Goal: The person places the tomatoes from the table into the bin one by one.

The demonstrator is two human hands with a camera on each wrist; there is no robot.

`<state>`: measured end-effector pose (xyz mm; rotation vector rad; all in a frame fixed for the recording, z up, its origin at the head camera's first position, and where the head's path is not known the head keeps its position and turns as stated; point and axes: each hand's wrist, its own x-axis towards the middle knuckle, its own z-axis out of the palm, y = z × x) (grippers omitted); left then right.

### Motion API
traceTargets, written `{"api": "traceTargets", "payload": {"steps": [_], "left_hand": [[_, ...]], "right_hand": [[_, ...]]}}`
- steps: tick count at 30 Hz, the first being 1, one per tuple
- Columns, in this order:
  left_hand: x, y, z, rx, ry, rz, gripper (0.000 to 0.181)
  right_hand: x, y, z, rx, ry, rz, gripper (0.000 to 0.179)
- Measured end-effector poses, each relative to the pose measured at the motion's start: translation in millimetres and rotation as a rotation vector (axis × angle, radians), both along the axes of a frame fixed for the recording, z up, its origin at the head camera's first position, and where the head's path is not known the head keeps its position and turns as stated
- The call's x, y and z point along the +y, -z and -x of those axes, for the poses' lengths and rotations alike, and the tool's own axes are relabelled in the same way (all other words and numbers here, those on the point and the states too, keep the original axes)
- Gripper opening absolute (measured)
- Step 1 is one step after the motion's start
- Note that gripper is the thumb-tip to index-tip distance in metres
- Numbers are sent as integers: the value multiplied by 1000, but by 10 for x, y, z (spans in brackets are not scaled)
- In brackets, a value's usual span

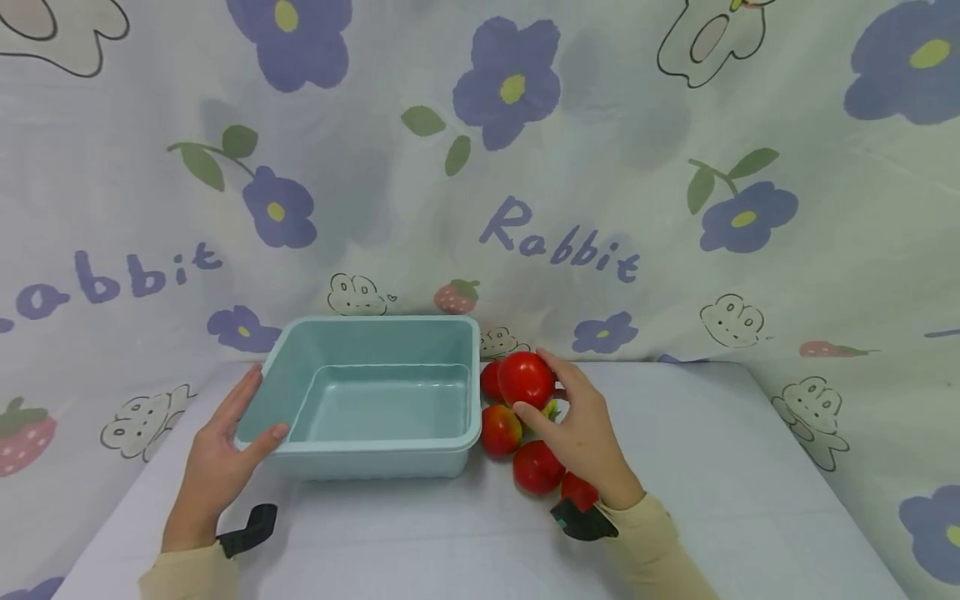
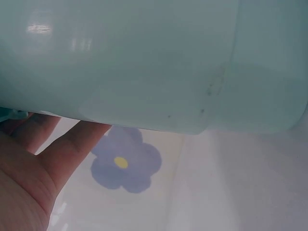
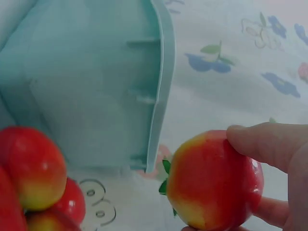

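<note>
A light teal plastic bin [image 1: 375, 462] stands left of centre, with nothing inside it. My left hand [image 1: 217, 458] holds its front left corner, the thumb over the rim and the fingers along the outer left side. In the left wrist view, the bin's wall [image 2: 144, 72] hides the fingertips. My right hand [image 1: 581, 433] grips a shiny red tomato [image 1: 527, 380] between thumb and fingers, raised just right of the bin. Yellow patches and green leaves show on this tomato [image 3: 211, 183] in the right wrist view.
Several more red fruits lie against the bin's right side, among them a red and yellow one [image 1: 500, 431] and a red one [image 1: 538, 467] nearer the front. A white cloth covers the table [image 1: 420, 542]. Behind it hangs a patterned curtain [image 1: 600, 125].
</note>
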<state>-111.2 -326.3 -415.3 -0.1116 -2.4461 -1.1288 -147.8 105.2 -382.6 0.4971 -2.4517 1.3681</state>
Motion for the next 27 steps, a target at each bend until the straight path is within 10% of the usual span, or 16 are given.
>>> {"api": "traceTargets", "payload": {"steps": [27], "left_hand": [[9, -13, 2, -2, -4, 8, 82]], "right_hand": [[-568, 8, 20, 54, -109, 183, 71]]}}
